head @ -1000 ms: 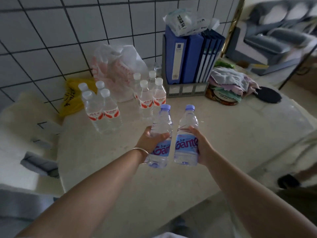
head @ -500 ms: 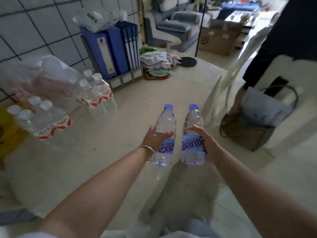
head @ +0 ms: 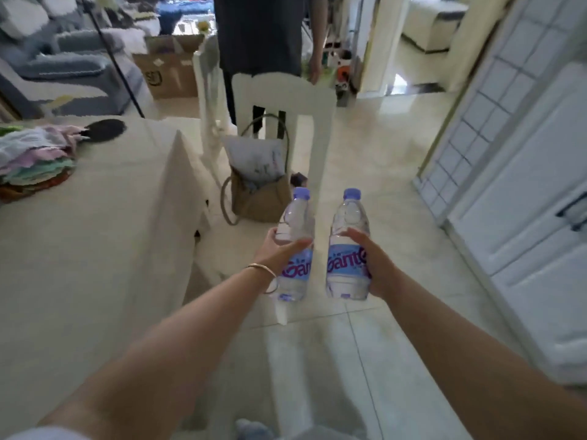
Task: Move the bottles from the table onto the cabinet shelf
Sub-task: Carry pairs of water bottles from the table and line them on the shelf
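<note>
Bottles, two: clear plastic, blue caps, blue labels, both upright and carried in the air over the floor, past the tabletop's [head: 95, 223] right edge. Left bottle [head: 294, 246]: gripped round the waist by the left hand [head: 279, 249], fingers curled about it. Right bottle [head: 348, 246]: gripped likewise by the right hand [head: 368, 258]. The two are near each other, not touching.

Obstacles: white chair [head: 282, 100] directly ahead, brown bag [head: 257, 192] on its seat; a standing person [head: 257, 33] beyond.

Cabinet shelf: cannot tell where; white panelled doors [head: 521, 185] stand at right.

Handling advice: keep both upright, grip low on the labels, swing wide of the chair back, set down one at a time.
</note>
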